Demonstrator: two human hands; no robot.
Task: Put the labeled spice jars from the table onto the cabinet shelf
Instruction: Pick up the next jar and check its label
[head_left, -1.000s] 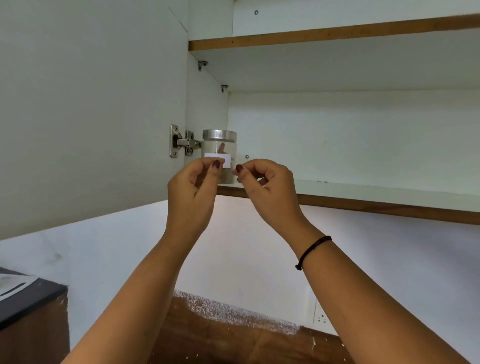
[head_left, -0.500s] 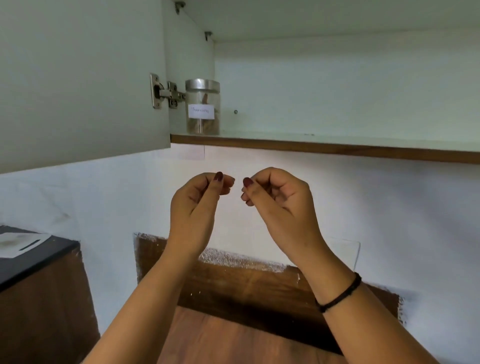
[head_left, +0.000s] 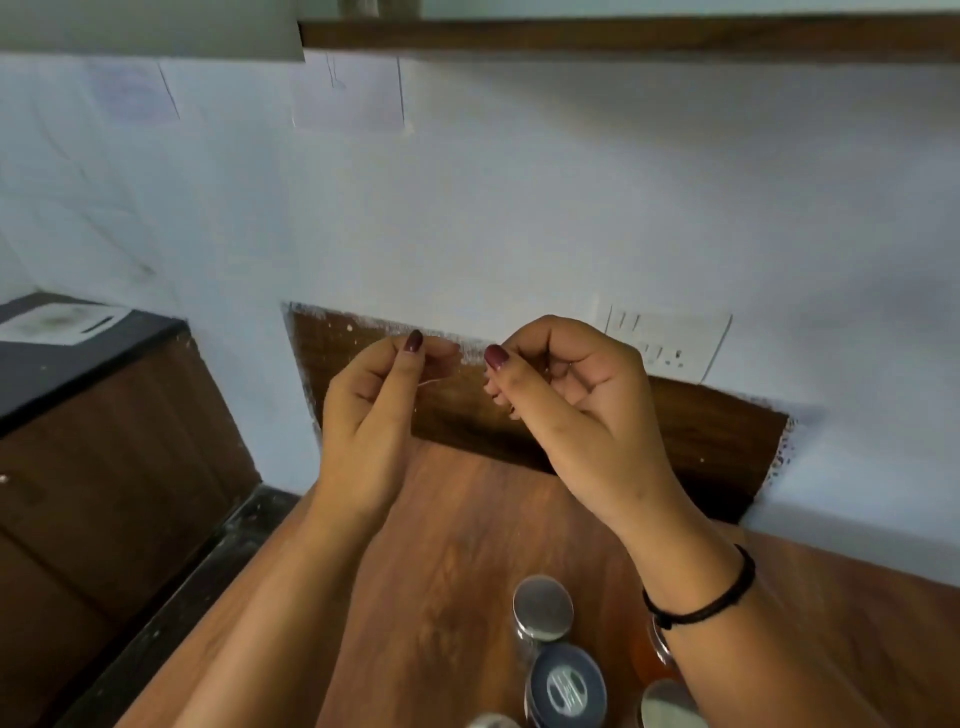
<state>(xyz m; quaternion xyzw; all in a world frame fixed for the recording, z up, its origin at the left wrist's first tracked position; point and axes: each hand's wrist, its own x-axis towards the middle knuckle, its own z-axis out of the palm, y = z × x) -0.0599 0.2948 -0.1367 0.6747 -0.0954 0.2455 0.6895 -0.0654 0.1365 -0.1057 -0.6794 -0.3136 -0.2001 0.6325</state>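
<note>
- Jars (head_left: 543, 608) are seen clustered at the tabletop's (head_left: 441, 545) near edge; one has been left on the shelf (head_left: 623, 34).
- Left hand (head_left: 371, 410) and right hand (head_left: 566, 395) are lowered, loosely curled, empty; another pickup is judged next.

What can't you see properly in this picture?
- Jar on the shelf: head view, cut off by the top edge.
- Jar under the right hand: mostly hidden by the wrist.
- Jar labels: hidden, only the lids show from above.
- Thin thread-like thing beside the left hand: too small to identify.
</note>
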